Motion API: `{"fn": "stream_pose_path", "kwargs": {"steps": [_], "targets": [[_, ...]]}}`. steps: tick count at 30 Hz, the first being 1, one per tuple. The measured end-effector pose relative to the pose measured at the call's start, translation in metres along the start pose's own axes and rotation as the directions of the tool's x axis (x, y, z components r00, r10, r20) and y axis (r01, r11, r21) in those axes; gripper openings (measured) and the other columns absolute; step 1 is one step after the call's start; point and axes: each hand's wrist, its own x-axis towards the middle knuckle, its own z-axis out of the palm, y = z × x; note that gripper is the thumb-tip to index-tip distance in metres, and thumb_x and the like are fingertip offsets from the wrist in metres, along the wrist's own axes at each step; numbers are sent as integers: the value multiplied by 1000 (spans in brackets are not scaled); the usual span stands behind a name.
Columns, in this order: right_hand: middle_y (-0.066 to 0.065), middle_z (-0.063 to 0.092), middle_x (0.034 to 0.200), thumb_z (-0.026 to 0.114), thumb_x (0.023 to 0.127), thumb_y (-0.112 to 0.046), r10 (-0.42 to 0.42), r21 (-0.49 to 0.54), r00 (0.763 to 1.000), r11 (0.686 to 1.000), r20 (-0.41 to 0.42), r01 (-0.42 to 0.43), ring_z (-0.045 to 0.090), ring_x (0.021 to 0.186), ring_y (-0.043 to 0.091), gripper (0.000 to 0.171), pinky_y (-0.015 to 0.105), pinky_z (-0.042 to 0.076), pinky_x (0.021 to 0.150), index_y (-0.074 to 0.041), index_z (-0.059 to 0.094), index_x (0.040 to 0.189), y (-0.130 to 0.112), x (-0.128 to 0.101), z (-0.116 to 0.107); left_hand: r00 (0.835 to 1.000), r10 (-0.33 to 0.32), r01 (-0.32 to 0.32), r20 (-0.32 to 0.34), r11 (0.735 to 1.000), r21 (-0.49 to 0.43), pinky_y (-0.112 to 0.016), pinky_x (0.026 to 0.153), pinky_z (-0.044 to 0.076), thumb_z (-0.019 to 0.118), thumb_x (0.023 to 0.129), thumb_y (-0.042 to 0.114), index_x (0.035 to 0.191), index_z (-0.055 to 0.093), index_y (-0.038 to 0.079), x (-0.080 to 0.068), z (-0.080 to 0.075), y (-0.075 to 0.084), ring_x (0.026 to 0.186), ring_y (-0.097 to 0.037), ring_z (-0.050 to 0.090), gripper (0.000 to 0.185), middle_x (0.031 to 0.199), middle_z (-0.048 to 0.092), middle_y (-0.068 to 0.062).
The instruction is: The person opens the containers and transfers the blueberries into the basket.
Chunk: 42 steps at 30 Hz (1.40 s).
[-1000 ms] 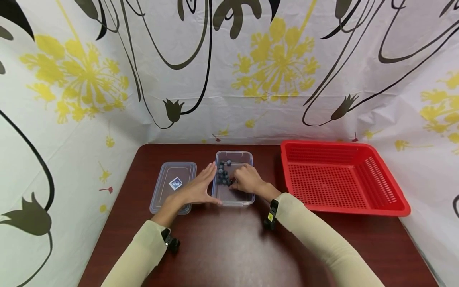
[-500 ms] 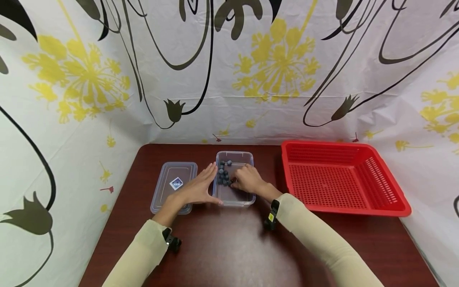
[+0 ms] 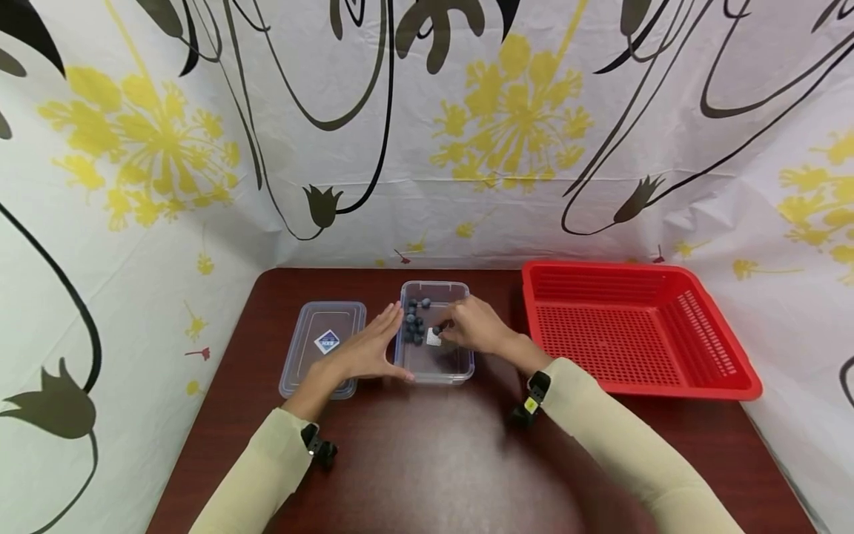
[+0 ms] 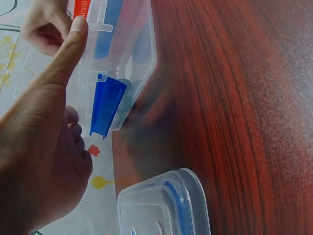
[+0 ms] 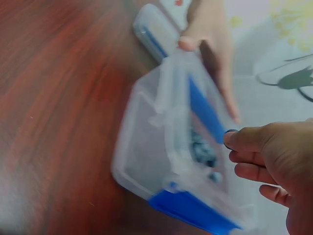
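Note:
A clear plastic container [image 3: 437, 368] with blue side latches stands at the middle of the table, several blueberries [image 3: 411, 326] gathered along its left side. My right hand [image 3: 477, 326] is over the container, pinching one dark blueberry [image 5: 229, 139] between thumb and finger. Below that berry a small white label [image 3: 434, 338] shows at the container's bottom. My left hand [image 3: 365, 352] is spread along the container's left side, fingers straight, thumb near the front left corner. In the left wrist view a blue latch [image 4: 106, 105] hangs unfastened beside my thumb.
The container's clear lid [image 3: 327, 341], with a blue and white sticker, lies on the table [image 3: 414, 460] to the left, partly behind my left hand. A large red perforated basket [image 3: 667, 391] stands to the right. Patterned cloth [image 3: 427, 148] hangs behind the table.
My right hand has lifted and drawn back to the right with a blueberry pinched in its fingers, uncovering the white label. The left hand has stayed in place.

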Motion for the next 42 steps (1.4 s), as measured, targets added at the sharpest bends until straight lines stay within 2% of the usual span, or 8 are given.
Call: {"fn": "stream_pose_path", "kwargs": {"steps": [6, 9, 15, 19, 25, 30, 37, 42], "targets": [[5, 80, 96, 89, 84, -12, -34, -19, 999, 999, -39, 33, 75, 84, 22, 22, 47, 58, 84, -9, 85, 106, 10, -10, -37, 1000, 0, 0, -4, 1000, -3, -56, 130, 16, 87, 78, 66, 169, 7, 3, -2, 1, -1, 165, -30, -4, 137, 178, -6, -12], [6, 81, 97, 90, 83, -10, -33, -14, 998, 999, -61, 32, 76, 88, 24, 22, 48, 59, 84, -7, 84, 104, 20, -17, -55, 1000, 0, 0, 0, 1000, 10, -54, 131, 15, 86, 78, 67, 170, 5, 3, -1, 2, -1, 165, -29, -4, 138, 179, -7, -11], [7, 81, 97, 89, 84, -5, -6, 75, 996, 997, -92, 12, 75, 84, 23, 20, 39, 57, 73, -5, 84, 103, 47, -38, -84, 1000, 0, 0, 9, 999, 32, -51, 131, 13, 84, 77, 71, 170, 5, 4, 0, -1, 0, 165, -27, -5, 139, 179, -7, -11], [5, 80, 97, 88, 85, -4, 71, 129, 993, 990, -89, -59, 58, 67, 16, 20, 27, 44, 60, -7, 84, 104, 71, -56, -98, 1000, -3, 2, 20, 999, 42, -50, 131, 12, 84, 78, 70, 170, 5, 3, 0, -2, 1, 165, -27, -5, 138, 178, -7, -12], [6, 81, 98, 88, 85, -4, 158, 123, 984, 981, -82, -147, 45, 61, 9, 18, 22, 37, 55, -10, 84, 102, 113, -83, -112, 1000, -6, 5, 20, 999, 39, -53, 131, 12, 84, 79, 69, 170, 5, 4, 0, -3, 1, 165, -27, -6, 136, 179, -8, -10], [5, 82, 95, 87, 85, -4, 220, 123, 976, 968, -1, -218, 41, 56, 6, 18, 22, 33, 51, -9, 84, 102, 143, -102, -115, 1000, -14, 13, 25, 999, 39, -52, 131, 12, 83, 79, 70, 170, 4, 5, -1, -4, 0, 165, -26, -7, 137, 179, -9, -8], [3, 81, 89, 86, 86, 0, 329, 140, 930, 925, 165, -352, 72, 77, 11, 13, 21, 55, 66, -7, 84, 97, 176, -119, -110, 999, -21, 20, 29, 999, 27, -55, 131, 14, 83, 79, 70, 170, 4, 6, -1, -4, 0, 165, -28, -5, 136, 179, -9, -7], [4, 81, 90, 83, 87, 3, 380, 147, 886, 893, 265, -426, 76, 85, 18, 14, 24, 59, 72, -6, 84, 97, 192, -127, -104, 1000, -14, 14, 27, 999, 32, -54, 131, 14, 83, 79, 70, 170, 5, 6, 0, -4, 1, 165, -27, -4, 136, 179, -7, -9]]}}
